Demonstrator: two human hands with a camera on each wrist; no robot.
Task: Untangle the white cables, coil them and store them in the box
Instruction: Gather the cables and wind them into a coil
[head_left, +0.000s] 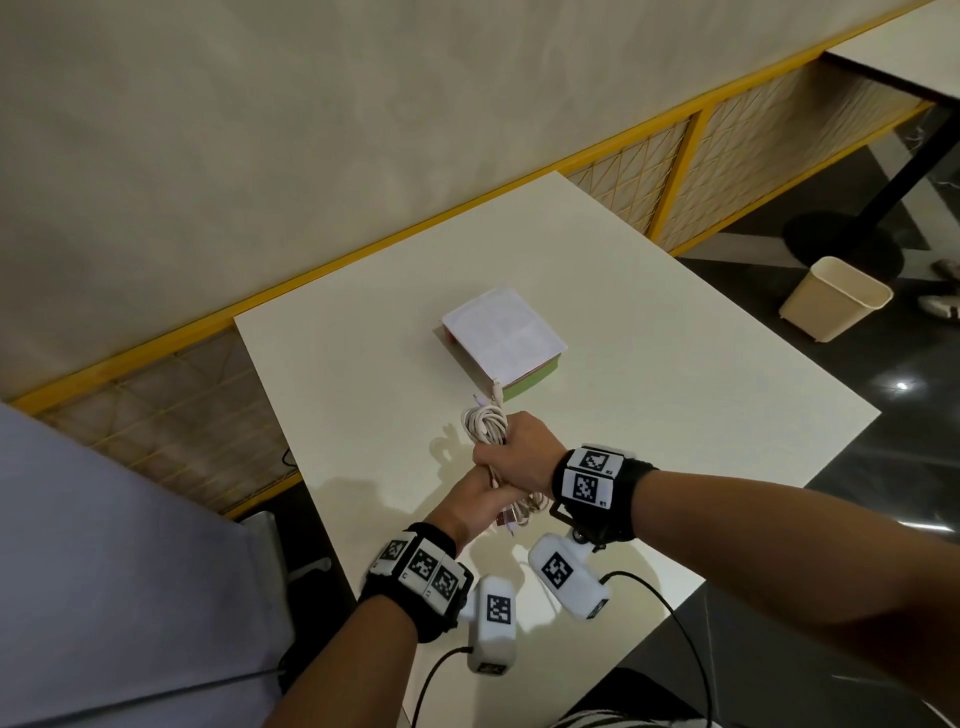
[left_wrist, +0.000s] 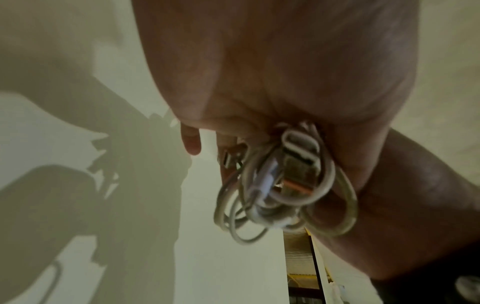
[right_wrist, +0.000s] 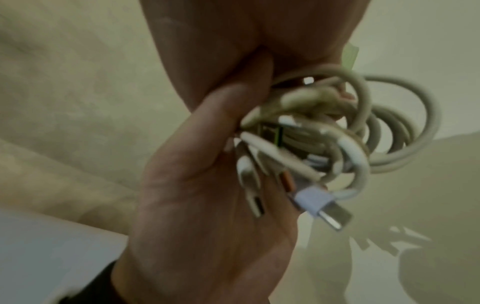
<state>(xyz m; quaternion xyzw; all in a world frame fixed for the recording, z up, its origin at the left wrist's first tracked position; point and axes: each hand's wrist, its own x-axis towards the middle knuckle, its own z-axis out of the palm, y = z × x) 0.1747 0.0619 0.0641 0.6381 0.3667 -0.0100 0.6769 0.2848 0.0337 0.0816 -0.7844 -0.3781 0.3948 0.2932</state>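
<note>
A bundle of white cables (head_left: 485, 423) is held just above the white table (head_left: 675, 395), in front of the box (head_left: 501, 335). The box has a green base and its white lid is down. My right hand (head_left: 514, 452) grips the middle of the bundle from above. My left hand (head_left: 467, 493) lies under it and holds the lower end. In the left wrist view the cable loops (left_wrist: 283, 191) hang out below my palm. In the right wrist view the coils (right_wrist: 389, 123) and a USB plug (right_wrist: 330, 214) stick out beside my left thumb (right_wrist: 221, 127).
The table's left edge runs along a yellow-framed mesh rail (head_left: 363, 254) under a pale wall. A cream waste bin (head_left: 834, 304) stands on the dark floor at the right, next to a black table foot (head_left: 841, 239). Someone's shoes show at the far right.
</note>
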